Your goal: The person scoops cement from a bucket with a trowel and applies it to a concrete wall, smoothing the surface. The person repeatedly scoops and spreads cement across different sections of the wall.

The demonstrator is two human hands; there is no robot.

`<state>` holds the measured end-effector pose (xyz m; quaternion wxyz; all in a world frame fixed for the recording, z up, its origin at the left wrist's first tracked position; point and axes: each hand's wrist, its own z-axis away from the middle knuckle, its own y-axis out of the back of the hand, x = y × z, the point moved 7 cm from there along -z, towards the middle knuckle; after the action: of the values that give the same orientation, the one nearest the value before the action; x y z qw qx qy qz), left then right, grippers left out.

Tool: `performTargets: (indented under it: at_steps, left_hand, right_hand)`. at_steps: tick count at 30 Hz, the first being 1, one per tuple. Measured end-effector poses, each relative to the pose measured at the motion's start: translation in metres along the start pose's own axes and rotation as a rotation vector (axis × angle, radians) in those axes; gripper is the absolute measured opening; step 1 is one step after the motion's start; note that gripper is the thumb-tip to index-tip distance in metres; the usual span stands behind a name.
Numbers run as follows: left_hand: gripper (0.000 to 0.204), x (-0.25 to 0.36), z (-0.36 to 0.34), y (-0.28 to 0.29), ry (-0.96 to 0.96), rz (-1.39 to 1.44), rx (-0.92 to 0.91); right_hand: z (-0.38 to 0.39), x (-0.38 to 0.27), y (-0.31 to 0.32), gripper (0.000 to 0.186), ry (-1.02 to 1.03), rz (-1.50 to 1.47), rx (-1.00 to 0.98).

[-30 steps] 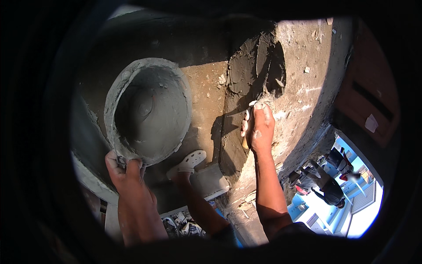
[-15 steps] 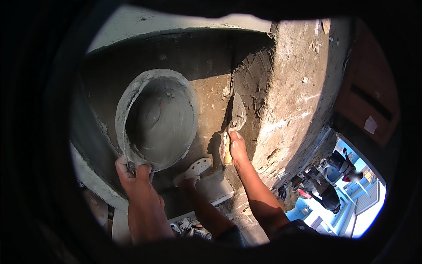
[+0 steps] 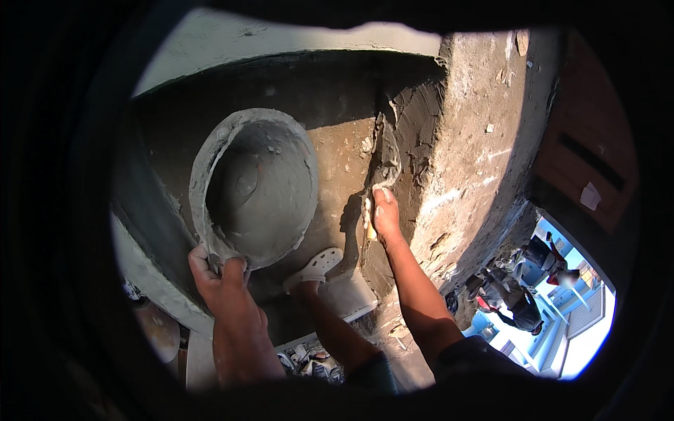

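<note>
My left hand (image 3: 221, 275) is closed on the near rim of a round, mortar-caked basin (image 3: 309, 165). Wet grey mortar (image 3: 256, 203) coats the basin's inside, with a few lumps on its far wall. Farther right, my right hand (image 3: 383, 214) grips the light wooden handle of a trowel (image 3: 388, 158). The trowel's blade is smeared with mortar and lies against the rough, dark fresh mortar (image 3: 418, 133) on the wall. Whether the blade presses in or only touches, I cannot tell.
My foot in a white clog (image 3: 319, 266) rests on a ledge between my arms. A bare, patchy wall face (image 3: 477, 140) stands to the right, and a pale curved edge (image 3: 295, 35) runs along the top. Other people (image 3: 519, 302) are in the background at lower right.
My right hand has moved the trowel up and slightly right along the fresh mortar. The left hand keeps its hold on the basin, which sits almost where it was.
</note>
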<state>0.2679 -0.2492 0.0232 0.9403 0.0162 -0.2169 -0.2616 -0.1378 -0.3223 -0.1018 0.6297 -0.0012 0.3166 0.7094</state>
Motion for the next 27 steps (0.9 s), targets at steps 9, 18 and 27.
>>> performTargets:
  at_steps: [9,18,27]
  left_hand:
    - [0.051,0.008,-0.001,-0.001,-0.035,0.011,0.01]
    - [0.051,0.013,-0.004,-0.007,-0.013,0.028,-0.01]
    - [0.054,0.028,-0.016,0.011,0.002,0.121,0.018]
  right_hand:
    - [-0.056,-0.131,-0.101,0.027,0.143,-0.177,-0.264]
    - [-0.059,-0.084,-0.091,0.025,-0.031,-0.253,-0.031]
    - [-0.04,0.011,-0.01,0.03,-0.101,0.063,0.099]
